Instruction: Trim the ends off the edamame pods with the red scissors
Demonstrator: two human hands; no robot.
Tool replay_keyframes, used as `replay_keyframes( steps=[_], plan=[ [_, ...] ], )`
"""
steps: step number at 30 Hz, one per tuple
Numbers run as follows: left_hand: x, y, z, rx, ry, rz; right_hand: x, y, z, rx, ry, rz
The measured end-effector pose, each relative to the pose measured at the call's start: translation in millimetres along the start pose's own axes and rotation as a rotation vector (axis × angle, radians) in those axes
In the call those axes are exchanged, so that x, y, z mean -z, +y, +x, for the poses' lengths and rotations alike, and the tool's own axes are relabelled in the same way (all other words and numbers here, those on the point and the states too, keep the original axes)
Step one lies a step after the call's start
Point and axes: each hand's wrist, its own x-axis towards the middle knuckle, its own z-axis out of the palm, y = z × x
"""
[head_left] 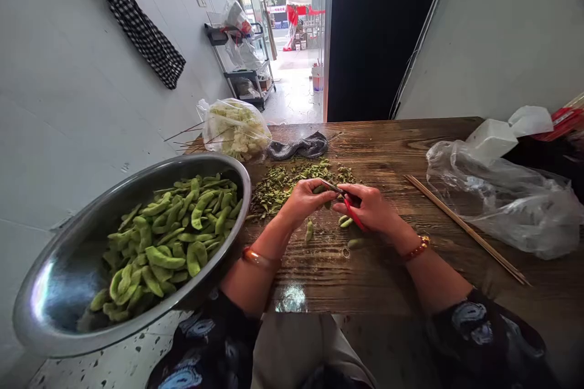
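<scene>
A wide steel bowl (64,292), heaped with green pods (166,257), sat left of the left fingers (322,197). Beneath them stretched the worktop (387,161), trimmings (274,185) strewn just beyond, so a good deal of cutting looked done; whether the bowl's pods were cut or waiting could not be told. The right fingers (356,189) gripped red-handled scissors (354,214). On the near side of the fingers lay a few loose pods (309,231), their state unclear. The left fingers pinched one pod (318,189) at the blades (332,185), seemingly unfinished.

left hand (305,200): pinching, fingers (323,196) pointed inward
right hand (371,209): curled, gripping, just beside left fingers
left forearm (272,242): slants inward, behind its fingers
right forearm (442,279): same, mirrored
</scene>
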Motion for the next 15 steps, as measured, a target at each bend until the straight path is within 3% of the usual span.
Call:
replay_keyframes(
  steps=[8,15],
  plan=[
    [3,2,1,0.014,0.018,0.101,4,1,0,-0.015,-0.06,-0.001],
    [5,-3,3,0.068,-0.003,0.054,11,1,1,-0.022,-0.137,-0.007]
  ],
)
